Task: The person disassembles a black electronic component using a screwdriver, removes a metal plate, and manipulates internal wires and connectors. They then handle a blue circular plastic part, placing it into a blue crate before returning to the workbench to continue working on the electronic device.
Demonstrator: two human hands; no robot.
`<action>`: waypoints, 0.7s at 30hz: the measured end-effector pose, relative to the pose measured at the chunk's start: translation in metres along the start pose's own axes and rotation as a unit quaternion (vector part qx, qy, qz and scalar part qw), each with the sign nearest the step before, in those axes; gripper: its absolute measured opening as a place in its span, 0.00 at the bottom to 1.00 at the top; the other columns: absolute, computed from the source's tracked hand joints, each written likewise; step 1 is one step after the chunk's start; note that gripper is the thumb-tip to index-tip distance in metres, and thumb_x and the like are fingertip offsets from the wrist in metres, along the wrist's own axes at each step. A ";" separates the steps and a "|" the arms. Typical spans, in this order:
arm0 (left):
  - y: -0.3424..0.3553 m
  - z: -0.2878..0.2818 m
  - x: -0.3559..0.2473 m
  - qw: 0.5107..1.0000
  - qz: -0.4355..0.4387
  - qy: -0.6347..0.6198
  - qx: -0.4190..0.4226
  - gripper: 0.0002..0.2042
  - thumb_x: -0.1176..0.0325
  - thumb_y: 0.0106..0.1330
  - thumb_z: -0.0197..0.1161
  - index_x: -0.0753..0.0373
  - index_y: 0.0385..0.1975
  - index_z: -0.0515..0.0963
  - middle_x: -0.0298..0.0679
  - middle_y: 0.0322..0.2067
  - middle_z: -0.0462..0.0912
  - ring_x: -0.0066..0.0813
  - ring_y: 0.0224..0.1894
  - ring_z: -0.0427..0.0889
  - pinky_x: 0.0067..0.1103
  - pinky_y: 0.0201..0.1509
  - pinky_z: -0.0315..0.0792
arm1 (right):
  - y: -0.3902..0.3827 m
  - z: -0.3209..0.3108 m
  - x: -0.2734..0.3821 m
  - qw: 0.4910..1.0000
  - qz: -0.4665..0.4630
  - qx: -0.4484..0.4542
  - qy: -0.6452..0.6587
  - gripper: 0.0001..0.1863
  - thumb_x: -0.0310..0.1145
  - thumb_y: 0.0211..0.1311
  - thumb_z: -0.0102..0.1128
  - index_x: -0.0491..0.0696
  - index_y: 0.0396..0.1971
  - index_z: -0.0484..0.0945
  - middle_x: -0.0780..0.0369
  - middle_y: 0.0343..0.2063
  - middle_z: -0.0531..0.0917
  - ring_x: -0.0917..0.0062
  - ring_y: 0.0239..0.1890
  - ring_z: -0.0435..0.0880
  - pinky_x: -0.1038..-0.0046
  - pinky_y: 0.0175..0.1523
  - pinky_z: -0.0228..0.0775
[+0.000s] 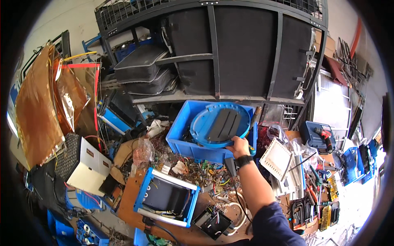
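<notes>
My right hand (pixel 239 147) grips the near edge of a round blue cover (pixel 199 128) with a black slatted panel across its middle. The cover lies tilted in the top of a blue plastic crate (pixel 186 150), and what lies beneath it is mostly hidden. A black wristband circles my right wrist. Just below the hand is a black plug-like piece (pixel 230 167) on a cable. Nearer to me, on the brown bench, stands a blue and white frame (pixel 191 206) with a dark inside and loose wires. My left hand is out of view.
Small scrap parts (pixel 205 174) litter the bench before the crate. An open black box (pixel 213 223) with wires sits nearer. Hand tools (pixel 305 211) and a red drill (pixel 325 137) are at the right. A black rack (pixel 213 53) stands behind; brown sheets (pixel 39 106) lean left.
</notes>
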State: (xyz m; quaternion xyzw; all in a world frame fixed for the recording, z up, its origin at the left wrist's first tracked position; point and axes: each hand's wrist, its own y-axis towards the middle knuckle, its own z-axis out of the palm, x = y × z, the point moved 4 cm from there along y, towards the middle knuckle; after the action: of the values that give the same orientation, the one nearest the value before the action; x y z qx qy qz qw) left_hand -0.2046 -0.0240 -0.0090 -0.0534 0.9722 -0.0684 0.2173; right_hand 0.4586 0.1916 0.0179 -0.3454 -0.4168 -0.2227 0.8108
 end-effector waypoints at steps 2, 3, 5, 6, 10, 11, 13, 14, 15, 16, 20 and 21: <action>0.011 -0.029 -0.085 0.997 0.026 -0.057 0.032 0.20 0.55 0.67 0.51 0.70 0.39 0.77 0.59 0.36 0.79 0.53 0.41 0.77 0.37 0.45 0.68 | -0.038 -0.013 0.006 0.998 -0.032 0.053 0.020 0.14 0.21 0.56 0.49 0.42 0.44 0.71 0.57 0.37 0.79 0.64 0.35 0.81 0.59 0.38 0.80; 0.012 -0.030 -0.102 0.996 -0.012 -0.074 0.040 0.19 0.59 0.70 0.49 0.72 0.44 0.75 0.58 0.40 0.79 0.49 0.43 0.77 0.35 0.49 0.69 | -0.061 -0.015 0.007 0.994 -0.028 0.095 0.051 0.14 0.20 0.56 0.48 0.42 0.44 0.71 0.57 0.38 0.79 0.64 0.35 0.82 0.59 0.38 0.80; 0.031 -0.002 -0.109 0.928 0.023 -0.368 0.060 0.18 0.56 0.66 0.57 0.68 0.40 0.78 0.44 0.33 0.83 0.35 0.33 0.82 0.29 0.36 0.75 | -0.100 -0.026 0.005 0.984 -0.016 0.155 0.082 0.15 0.19 0.56 0.47 0.43 0.44 0.71 0.57 0.39 0.80 0.64 0.37 0.82 0.61 0.36 0.81; 0.032 0.003 -0.129 0.878 0.041 -0.467 0.093 0.14 0.59 0.70 0.53 0.64 0.41 0.78 0.37 0.35 0.82 0.26 0.36 0.80 0.24 0.38 0.75 | -0.124 -0.032 0.007 0.982 -0.005 0.166 0.086 0.15 0.18 0.56 0.48 0.42 0.45 0.71 0.57 0.40 0.79 0.64 0.39 0.83 0.62 0.37 0.82; 0.027 0.002 -0.192 0.806 0.025 -0.567 0.167 0.23 0.53 0.73 0.43 0.64 0.58 0.64 0.47 0.46 0.77 0.35 0.40 0.82 0.28 0.44 0.77 | -0.194 -0.052 -0.017 0.958 0.096 0.230 0.142 0.18 0.18 0.56 0.47 0.41 0.48 0.70 0.55 0.45 0.78 0.61 0.46 0.80 0.55 0.45 0.80; 0.026 0.001 -0.203 0.778 0.042 -0.600 0.184 0.25 0.51 0.73 0.44 0.64 0.60 0.62 0.47 0.47 0.76 0.36 0.42 0.81 0.29 0.44 0.77 | -0.206 -0.059 -0.023 0.953 0.111 0.244 0.142 0.18 0.18 0.56 0.46 0.41 0.49 0.70 0.55 0.46 0.77 0.61 0.47 0.80 0.54 0.47 0.79; 0.023 -0.001 -0.215 0.756 0.031 -0.624 0.195 0.29 0.45 0.70 0.45 0.63 0.60 0.62 0.47 0.48 0.75 0.39 0.44 0.80 0.34 0.47 0.76 | -0.223 -0.077 -0.038 0.945 0.140 0.270 0.122 0.21 0.17 0.55 0.46 0.41 0.51 0.69 0.54 0.49 0.76 0.60 0.49 0.78 0.52 0.50 0.76; 0.023 -0.002 -0.216 0.722 0.024 -0.651 0.233 0.30 0.43 0.69 0.45 0.62 0.61 0.60 0.45 0.51 0.75 0.39 0.47 0.79 0.37 0.50 0.74 | -0.229 -0.085 -0.047 0.943 0.148 0.273 0.122 0.21 0.17 0.54 0.46 0.40 0.51 0.69 0.54 0.49 0.77 0.61 0.48 0.79 0.54 0.49 0.77; 0.025 -0.003 -0.215 0.696 0.025 -0.668 0.260 0.30 0.43 0.69 0.45 0.60 0.62 0.60 0.43 0.52 0.75 0.39 0.48 0.79 0.38 0.51 0.74 | -0.242 -0.086 -0.048 0.939 0.164 0.279 0.119 0.21 0.17 0.54 0.47 0.40 0.51 0.70 0.54 0.48 0.77 0.62 0.47 0.80 0.55 0.49 0.77; 0.025 -0.003 -0.215 0.665 0.029 -0.688 0.291 0.30 0.43 0.69 0.45 0.59 0.62 0.60 0.42 0.53 0.74 0.38 0.49 0.78 0.39 0.53 0.73 | -0.254 -0.088 -0.047 0.936 0.174 0.283 0.113 0.21 0.17 0.54 0.47 0.40 0.50 0.70 0.55 0.47 0.78 0.63 0.45 0.81 0.57 0.49 0.78; 0.020 0.000 -0.213 0.658 0.021 -0.712 0.244 0.28 0.46 0.69 0.49 0.58 0.62 0.62 0.41 0.54 0.75 0.38 0.52 0.77 0.41 0.55 0.71 | -0.267 -0.107 -0.069 0.932 0.183 0.306 0.057 0.20 0.17 0.54 0.49 0.42 0.49 0.72 0.57 0.42 0.80 0.67 0.41 0.82 0.65 0.45 0.79; 0.022 0.006 -0.208 0.656 0.015 -0.713 0.246 0.27 0.48 0.69 0.50 0.58 0.62 0.62 0.41 0.54 0.75 0.39 0.53 0.76 0.42 0.55 0.71 | -0.275 -0.105 -0.065 0.933 0.184 0.305 0.057 0.20 0.17 0.54 0.49 0.42 0.49 0.72 0.57 0.42 0.81 0.68 0.40 0.82 0.67 0.44 0.78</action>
State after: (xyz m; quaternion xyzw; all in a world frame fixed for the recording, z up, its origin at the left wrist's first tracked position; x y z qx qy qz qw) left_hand -0.0162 0.0251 0.0689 -0.0161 0.4668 -0.2428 0.8503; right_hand 0.2988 -0.0637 0.0239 -0.1388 -0.3469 0.0486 0.9263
